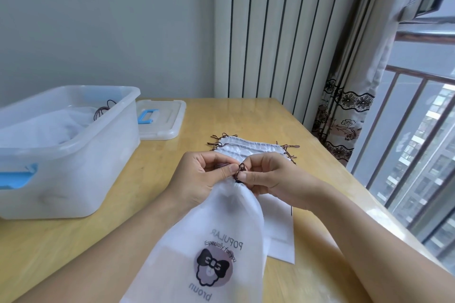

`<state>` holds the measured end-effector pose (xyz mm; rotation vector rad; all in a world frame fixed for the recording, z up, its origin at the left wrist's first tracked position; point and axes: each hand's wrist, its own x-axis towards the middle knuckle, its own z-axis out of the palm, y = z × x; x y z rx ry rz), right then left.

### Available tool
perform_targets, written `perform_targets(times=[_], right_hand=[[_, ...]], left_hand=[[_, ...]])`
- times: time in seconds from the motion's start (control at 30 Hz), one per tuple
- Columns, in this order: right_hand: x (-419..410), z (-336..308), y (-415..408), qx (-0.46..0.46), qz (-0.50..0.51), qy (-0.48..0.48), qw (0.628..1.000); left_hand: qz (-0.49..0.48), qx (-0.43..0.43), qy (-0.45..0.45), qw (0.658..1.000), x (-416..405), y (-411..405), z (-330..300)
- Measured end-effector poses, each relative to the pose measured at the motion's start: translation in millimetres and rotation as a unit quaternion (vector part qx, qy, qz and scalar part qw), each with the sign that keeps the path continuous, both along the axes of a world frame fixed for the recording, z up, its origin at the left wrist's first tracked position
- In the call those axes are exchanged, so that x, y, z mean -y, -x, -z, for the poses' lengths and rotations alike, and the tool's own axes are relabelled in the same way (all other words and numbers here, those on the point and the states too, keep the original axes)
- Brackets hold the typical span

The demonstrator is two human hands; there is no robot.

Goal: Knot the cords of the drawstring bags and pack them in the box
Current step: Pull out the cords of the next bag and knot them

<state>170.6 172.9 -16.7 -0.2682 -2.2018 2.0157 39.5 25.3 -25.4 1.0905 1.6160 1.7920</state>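
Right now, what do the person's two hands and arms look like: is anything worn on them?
Both arms are bare up to the frame's edge: no sleeves show. The left hand and the right hand wear no gloves, and no rings, watch or bracelet are visible. The nails on the fingers are short and look unpainted.

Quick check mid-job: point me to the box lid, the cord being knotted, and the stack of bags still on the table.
box lid [161,119], head view, on its clear top beside the blue handle.
cord [241,169], head view, on the loop pinched between both hands.
stack of bags [248,146], head view, on the gathered top edge.
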Motion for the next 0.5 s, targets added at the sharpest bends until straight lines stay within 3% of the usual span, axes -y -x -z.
perform_targets(times=[0.2,0.33,0.5], right_hand=[[-3,-2,-5,-0.015,-0.007,0.059,0.998],[1,-4,-4,-0.022,-0.001,0.033,0.999],[6,5,5,-0.048,0.075,-0.085,0.992]], left_hand=[[-0.01,0.006,-0.006,1.0,1,-1,0],[-0.015,-0.009,-0.014,1.0,1,-2,1],[-0.004,-0.017,-0.011,1.0,2,-1,2]])
